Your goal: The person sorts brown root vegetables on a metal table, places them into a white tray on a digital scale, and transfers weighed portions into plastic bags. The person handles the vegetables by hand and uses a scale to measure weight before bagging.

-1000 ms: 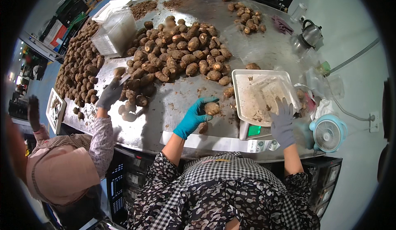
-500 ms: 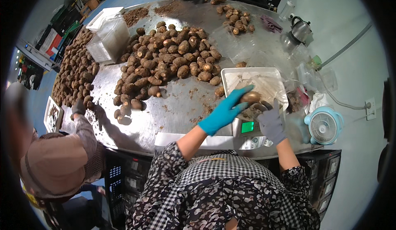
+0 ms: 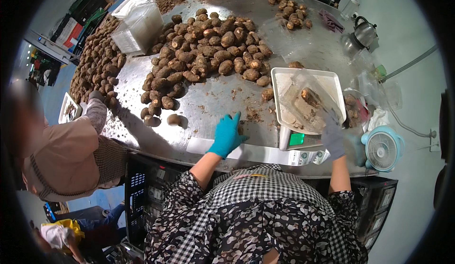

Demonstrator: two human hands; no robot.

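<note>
My left hand (image 3: 226, 135), in a teal glove, is over the steel table left of the scale. Its fingers curl around a brown taro (image 3: 241, 128), mostly hidden by the glove. In a grey glove, my right hand (image 3: 333, 135) is at the near right edge of a clear plastic box (image 3: 303, 115); it is blurred and its grip does not show. The box lies tilted on the white tray (image 3: 276, 93) of the scale (image 3: 297, 139), whose display glows green. One taro (image 3: 310, 97) with a pale cut patch is inside the box.
A big heap of taros (image 3: 208, 51) covers the middle, beside stacked clear boxes (image 3: 137, 32). A label strip (image 3: 237, 148) runs along the near edge. A blue fan (image 3: 383, 149) and kettle (image 3: 365, 31) stand right. At left a co-worker's gloved hand (image 3: 96, 96) touches another heap.
My left hand has moved left, away from the tray, with a taro. My right hand has shifted slightly to the near right side of the box. The whole view has shifted.
</note>
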